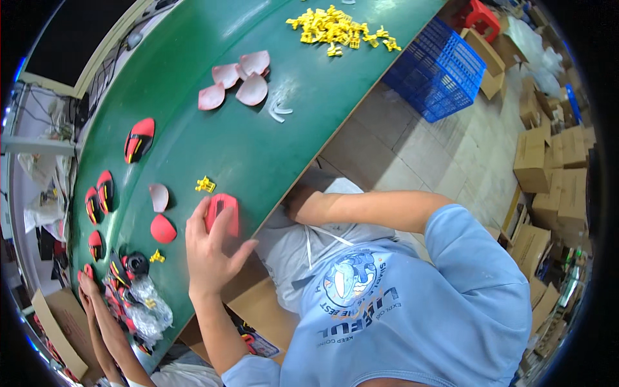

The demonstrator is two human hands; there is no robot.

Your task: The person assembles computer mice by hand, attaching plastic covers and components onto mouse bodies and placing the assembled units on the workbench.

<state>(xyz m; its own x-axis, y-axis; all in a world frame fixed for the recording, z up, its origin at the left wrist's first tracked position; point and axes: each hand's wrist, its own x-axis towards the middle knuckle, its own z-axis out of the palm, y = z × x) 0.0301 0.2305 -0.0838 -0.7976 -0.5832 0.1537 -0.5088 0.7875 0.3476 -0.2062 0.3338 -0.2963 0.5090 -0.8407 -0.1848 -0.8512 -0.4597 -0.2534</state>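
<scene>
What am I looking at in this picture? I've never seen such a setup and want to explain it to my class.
There is no robot here, just a person working bare-handed. The single picture comes from a wide fisheye camera on their head, looking down, so straight edges bend.

The left hand has its fingers at a red part on the green table; whether it grips is unclear. The right hand is mostly hidden by the table edge.

Also on the table are a yellow pile of small pieces, pale pink shells and red-and-black parts. At lower left, another person's hands are near the table.
</scene>
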